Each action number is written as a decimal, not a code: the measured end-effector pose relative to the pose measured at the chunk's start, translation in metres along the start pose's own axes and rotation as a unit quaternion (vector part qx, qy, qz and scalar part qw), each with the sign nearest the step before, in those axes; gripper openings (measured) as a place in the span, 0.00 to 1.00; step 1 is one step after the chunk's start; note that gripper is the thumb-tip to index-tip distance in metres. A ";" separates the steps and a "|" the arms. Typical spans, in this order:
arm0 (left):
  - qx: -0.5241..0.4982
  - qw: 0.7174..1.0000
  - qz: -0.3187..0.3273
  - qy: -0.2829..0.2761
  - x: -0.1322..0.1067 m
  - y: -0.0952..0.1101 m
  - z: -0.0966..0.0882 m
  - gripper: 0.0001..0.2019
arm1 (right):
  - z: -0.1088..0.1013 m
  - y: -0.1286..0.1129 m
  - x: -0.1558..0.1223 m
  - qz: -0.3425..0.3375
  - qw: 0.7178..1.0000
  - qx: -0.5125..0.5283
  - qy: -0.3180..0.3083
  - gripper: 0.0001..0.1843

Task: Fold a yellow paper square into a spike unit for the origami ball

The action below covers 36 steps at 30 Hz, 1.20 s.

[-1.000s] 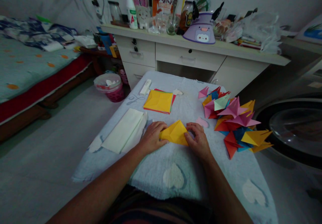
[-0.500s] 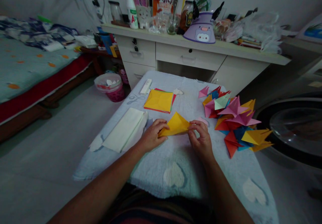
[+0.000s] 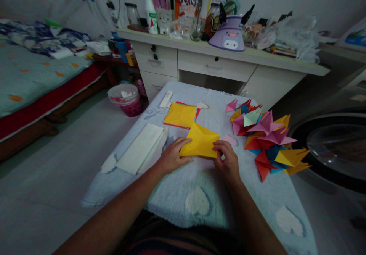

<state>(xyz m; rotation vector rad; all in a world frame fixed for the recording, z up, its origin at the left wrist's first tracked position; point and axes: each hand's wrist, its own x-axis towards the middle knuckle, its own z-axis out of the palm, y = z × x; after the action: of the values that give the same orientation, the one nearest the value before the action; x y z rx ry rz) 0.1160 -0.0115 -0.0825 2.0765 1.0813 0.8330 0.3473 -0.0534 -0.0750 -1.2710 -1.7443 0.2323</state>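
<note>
Fingers of L hand [image 3: 174, 152] close on L edge of yellow sheet [image 3: 198, 145], tips on top, thumb at near edge. R hand [image 3: 228, 160]: thumb + fingertips narrow, apparently pinching the R edge; how firm, can't tell. Sheet = partly folded, far corner poking up toward the far side, sits btwn middle and near edge of the cloth-covered table [image 3: 213, 182].

Paper stack [image 3: 180, 113], yellow on top, just beyond sheet toward far L corner; touching or not, can't tell. Small white box [image 3: 166, 99] nearer that corner. White packet [image 3: 140, 149] along L edge, beside L hand. Folded paper pieces [image 3: 265, 123], mixed colours, heaped along R edge.

Step in hand, my guess: mid-fold, shaping the sheet. Next move prob. calls for lining up edges, then pressing creases flat w/ both hands.
</note>
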 end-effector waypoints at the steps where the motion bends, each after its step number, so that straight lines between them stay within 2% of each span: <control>1: -0.008 1.000 0.000 0.004 0.000 0.000 -0.001 0.32 | 0.000 0.000 0.000 -0.006 1.000 0.005 -0.003 0.15; 5: -0.057 0.998 0.006 0.020 -0.001 -0.001 -0.004 0.32 | 0.000 0.002 0.001 -0.005 1.000 0.008 -0.008 0.16; 9: -0.093 0.995 0.009 0.046 -0.001 0.001 -0.007 0.22 | -0.001 0.002 0.001 0.001 1.000 -0.001 -0.013 0.17; 13: -0.060 0.995 -0.032 0.079 0.000 0.002 -0.006 0.16 | -0.002 0.002 0.000 0.010 0.999 -0.002 -0.030 0.18; 17: -0.046 0.995 -0.050 0.078 0.001 0.002 -0.005 0.12 | -0.006 0.001 -0.001 0.010 0.999 -0.023 -0.043 0.15; 20: -0.048 0.995 -0.051 0.070 0.001 0.003 -0.004 0.12 | -0.010 0.003 -0.002 0.001 0.997 -0.050 -0.054 0.15; 25: -0.044 0.995 -0.057 0.063 0.001 0.002 -0.004 0.12 | -0.011 0.013 -0.001 -0.017 0.994 -0.061 -0.084 0.23; 29: -0.029 0.997 -0.056 0.051 0.000 0.001 -0.004 0.12 | -0.012 0.019 -0.001 -0.017 0.993 -0.054 -0.107 0.19; 32: -0.007 0.999 -0.032 0.044 0.000 0.002 -0.004 0.12 | -0.014 0.019 -0.001 -0.008 0.993 -0.037 -0.112 0.16; 36: 0.019 0.997 -0.003 0.068 -0.002 0.002 -0.005 0.17 | -0.016 0.015 -0.001 0.006 0.995 -0.022 -0.101 0.15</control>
<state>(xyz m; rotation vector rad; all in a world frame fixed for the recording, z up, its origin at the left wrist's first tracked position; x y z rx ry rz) 0.1124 -0.0125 -0.0789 2.0708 1.1840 0.9694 0.3692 -0.0527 -0.0760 -1.3289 -1.9220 0.3409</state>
